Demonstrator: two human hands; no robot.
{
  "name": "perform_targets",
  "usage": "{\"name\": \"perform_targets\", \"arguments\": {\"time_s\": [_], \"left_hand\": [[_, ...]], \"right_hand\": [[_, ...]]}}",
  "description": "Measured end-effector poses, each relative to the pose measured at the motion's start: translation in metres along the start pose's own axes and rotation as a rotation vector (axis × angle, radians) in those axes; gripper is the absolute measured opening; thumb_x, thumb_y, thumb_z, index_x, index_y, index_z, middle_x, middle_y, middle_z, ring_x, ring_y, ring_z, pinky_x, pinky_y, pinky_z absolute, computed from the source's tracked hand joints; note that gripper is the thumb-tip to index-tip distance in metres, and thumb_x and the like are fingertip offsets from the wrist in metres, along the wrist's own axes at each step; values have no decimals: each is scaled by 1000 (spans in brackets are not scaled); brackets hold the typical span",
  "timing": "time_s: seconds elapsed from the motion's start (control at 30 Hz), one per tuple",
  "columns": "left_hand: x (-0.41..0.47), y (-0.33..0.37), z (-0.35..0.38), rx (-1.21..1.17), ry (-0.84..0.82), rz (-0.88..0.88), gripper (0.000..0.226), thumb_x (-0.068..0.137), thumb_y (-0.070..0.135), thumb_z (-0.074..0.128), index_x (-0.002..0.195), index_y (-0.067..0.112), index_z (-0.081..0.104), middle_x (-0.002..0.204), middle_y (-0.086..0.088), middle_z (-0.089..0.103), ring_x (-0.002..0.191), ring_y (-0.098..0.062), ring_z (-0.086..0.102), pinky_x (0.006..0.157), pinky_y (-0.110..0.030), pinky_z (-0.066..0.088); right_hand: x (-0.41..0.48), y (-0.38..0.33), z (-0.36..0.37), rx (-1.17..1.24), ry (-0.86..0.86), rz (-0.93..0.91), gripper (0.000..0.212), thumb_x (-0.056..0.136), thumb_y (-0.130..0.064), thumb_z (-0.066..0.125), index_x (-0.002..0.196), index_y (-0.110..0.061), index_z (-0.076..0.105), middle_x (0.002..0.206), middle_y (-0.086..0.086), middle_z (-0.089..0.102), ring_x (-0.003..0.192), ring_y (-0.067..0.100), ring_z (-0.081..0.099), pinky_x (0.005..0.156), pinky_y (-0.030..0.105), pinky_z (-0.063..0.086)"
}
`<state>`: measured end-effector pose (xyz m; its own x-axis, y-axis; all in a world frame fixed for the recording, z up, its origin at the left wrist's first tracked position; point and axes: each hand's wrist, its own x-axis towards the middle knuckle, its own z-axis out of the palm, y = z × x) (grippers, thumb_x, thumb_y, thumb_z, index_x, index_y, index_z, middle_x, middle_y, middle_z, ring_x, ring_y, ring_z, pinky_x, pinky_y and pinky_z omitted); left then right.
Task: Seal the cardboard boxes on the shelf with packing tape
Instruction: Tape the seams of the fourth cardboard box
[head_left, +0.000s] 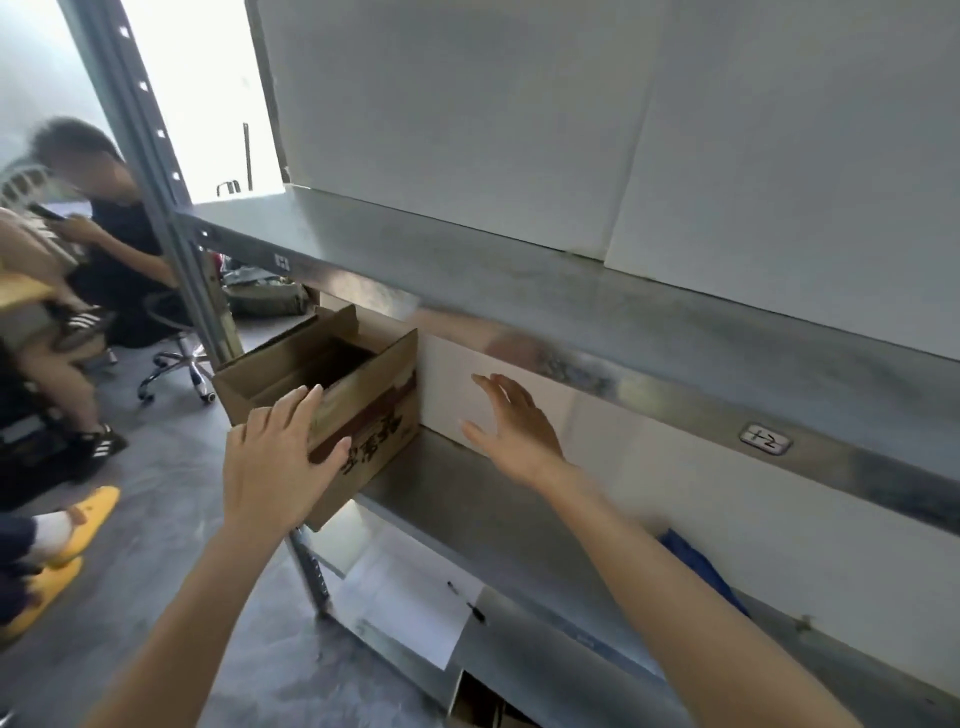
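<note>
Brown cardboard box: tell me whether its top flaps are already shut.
No: the brown cardboard box has its top flaps standing open, with the dark inside showing.

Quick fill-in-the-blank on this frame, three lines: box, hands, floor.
1. The top flaps of the brown cardboard box are ____, not taped.
2. The left hand touches the box, while the right hand holds ____.
3. The slippers on the floor at the left are ____.

Missing words: open; nothing; yellow.
</note>
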<state>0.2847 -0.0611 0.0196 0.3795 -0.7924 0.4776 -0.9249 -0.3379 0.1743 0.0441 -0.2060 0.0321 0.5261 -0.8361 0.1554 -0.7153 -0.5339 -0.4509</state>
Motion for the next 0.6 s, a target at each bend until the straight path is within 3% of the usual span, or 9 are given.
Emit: {"name": "perform_targets", "arguments": {"time_s": [0.2, 0.33, 0.5, 0.6], "left_hand": [[14, -40, 7, -75, -29, -21, 66, 88, 52, 65, 142, 17, 50, 137, -4, 57, 117, -32, 54, 93, -49, 44], [25, -61, 12, -179, -95, 16, 66, 84, 52, 70, 139, 18, 53, 129, -4, 57, 114, -27, 53, 92, -45, 47], [34, -76, 27, -353, -101, 37, 54, 78, 57, 71, 120, 24, 64, 117, 3, 60, 105, -20, 52, 86, -39, 46], [37, -83, 40, -432, -42, 45, 37, 77, 45, 80, 107, 26, 68, 109, 5, 61, 100, -18, 51, 81, -37, 48]], "right_hand": [[46, -39, 26, 34, -12, -77, 64, 96, -51, 51, 151, -32, 24, 161, -5, 17, 148, 14, 14, 117, 39, 26], [68, -60, 43, 66, -29, -93, 63, 95, -51, 52, 149, -37, 24, 160, -9, 17, 147, 12, 15, 114, 40, 31], [77, -82, 66, 73, 8, -45, 62, 95, -47, 56, 149, -34, 29, 158, -9, 20, 145, 11, 21, 114, 39, 33], [77, -89, 77, 54, 43, -15, 63, 94, -46, 58, 149, -32, 31, 157, -8, 23, 144, 12, 24, 114, 38, 33]]}}
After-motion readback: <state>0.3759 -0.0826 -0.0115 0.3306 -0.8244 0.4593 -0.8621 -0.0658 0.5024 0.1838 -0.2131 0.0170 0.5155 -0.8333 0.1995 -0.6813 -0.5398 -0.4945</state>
